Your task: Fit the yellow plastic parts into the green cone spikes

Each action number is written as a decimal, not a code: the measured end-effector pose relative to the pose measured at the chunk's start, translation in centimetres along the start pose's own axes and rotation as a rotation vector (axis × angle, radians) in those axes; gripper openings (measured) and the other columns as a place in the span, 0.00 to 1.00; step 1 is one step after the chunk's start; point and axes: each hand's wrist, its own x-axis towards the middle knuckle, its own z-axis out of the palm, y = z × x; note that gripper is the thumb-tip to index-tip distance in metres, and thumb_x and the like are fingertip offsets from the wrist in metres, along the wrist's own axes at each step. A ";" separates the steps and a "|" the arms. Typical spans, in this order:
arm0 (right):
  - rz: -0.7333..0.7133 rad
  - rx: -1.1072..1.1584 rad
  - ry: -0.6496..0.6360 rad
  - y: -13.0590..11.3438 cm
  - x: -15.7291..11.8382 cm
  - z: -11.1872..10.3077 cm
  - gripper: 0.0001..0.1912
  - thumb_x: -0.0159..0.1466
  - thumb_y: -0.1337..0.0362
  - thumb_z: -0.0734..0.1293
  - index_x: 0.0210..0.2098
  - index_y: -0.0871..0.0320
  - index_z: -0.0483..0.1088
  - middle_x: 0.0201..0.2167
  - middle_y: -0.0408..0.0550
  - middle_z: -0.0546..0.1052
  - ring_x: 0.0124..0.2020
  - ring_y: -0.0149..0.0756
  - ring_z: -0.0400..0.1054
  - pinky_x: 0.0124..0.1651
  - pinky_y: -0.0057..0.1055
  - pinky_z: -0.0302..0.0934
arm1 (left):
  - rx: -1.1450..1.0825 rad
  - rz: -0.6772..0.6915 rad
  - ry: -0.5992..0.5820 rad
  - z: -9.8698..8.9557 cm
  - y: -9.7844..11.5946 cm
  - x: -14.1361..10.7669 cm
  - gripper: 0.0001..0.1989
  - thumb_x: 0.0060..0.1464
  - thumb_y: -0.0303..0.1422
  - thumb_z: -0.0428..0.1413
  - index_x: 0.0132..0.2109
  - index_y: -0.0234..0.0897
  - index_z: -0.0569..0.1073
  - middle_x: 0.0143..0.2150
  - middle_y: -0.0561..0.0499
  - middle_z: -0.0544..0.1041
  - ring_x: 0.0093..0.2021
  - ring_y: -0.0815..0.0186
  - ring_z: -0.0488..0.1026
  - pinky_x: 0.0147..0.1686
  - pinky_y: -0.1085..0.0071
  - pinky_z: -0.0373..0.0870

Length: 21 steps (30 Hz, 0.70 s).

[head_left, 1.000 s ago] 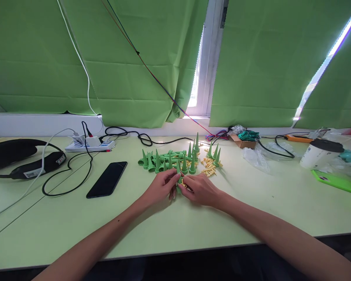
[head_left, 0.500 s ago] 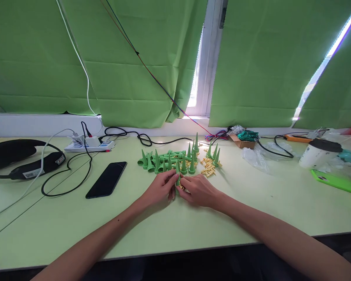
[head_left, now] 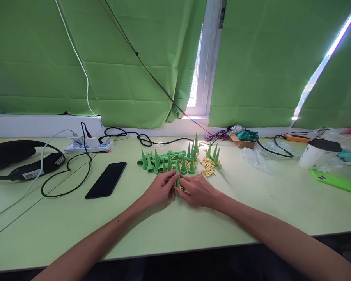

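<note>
My left hand is closed, thumb and fingers pinching a pointed green plastic cone held upright. Meeting it from the other side, my right hand is also closed, with a small tan tube-like piece at its fingertips, low against the cone. The fingers partly hide both parts and how they join. Just beyond the hands, several green cones stand upright beside a heap of green hollow pieces lying on their sides. Small tan pieces lie in a pile to the right.
On the left are a black phone, a power strip with cables, and a black padded device. To the right lie a clear plastic bag, a small cardboard box, a lidded cup and a bright green phone-shaped object.
</note>
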 end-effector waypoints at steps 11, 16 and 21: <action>0.018 0.023 -0.018 0.0 -0.1 0.1 0.19 0.72 0.58 0.55 0.27 0.59 0.63 0.20 0.43 0.68 0.19 0.28 0.58 0.24 0.30 0.35 | -0.025 0.000 0.001 0.0 0.0 0.0 0.19 0.62 0.47 0.51 0.30 0.37 0.63 0.22 0.58 0.59 0.19 0.73 0.58 0.19 0.76 0.56; 0.050 0.086 0.021 0.1 -0.3 0.2 0.23 0.73 0.52 0.55 0.26 0.58 0.62 0.19 0.42 0.68 0.19 0.28 0.56 0.25 0.29 0.36 | -0.001 -0.010 -0.024 0.0 0.5 -0.1 0.19 0.63 0.47 0.50 0.31 0.38 0.63 0.19 0.58 0.61 0.18 0.72 0.60 0.18 0.74 0.57; 0.050 0.125 0.060 0.2 -0.3 0.1 0.27 0.74 0.50 0.52 0.24 0.59 0.62 0.18 0.42 0.67 0.18 0.27 0.54 0.25 0.29 0.37 | 0.017 -0.032 -0.033 0.0 1.0 -0.2 0.19 0.63 0.50 0.49 0.36 0.38 0.66 0.17 0.58 0.64 0.17 0.69 0.63 0.18 0.74 0.60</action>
